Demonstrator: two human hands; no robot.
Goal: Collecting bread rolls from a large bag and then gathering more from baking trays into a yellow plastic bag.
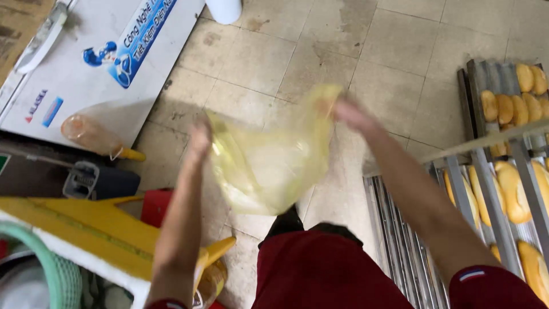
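A thin yellow plastic bag (266, 163) hangs stretched between both my hands above the tiled floor. My left hand (200, 140) grips its left top edge. My right hand (349, 114) grips its right top edge, and both hands are blurred by motion. The bag looks see-through, with nothing clearly inside. Bread loaves (512, 189) lie on a metal rack (400, 234) to my right, below my right arm.
A white chest freezer lid (86, 63) with a bagged loaf (91, 134) on it stands at the upper left. A yellow stool (91, 229) and a green basket (46, 269) are at the lower left. A white bucket (224, 10) sits at the top.
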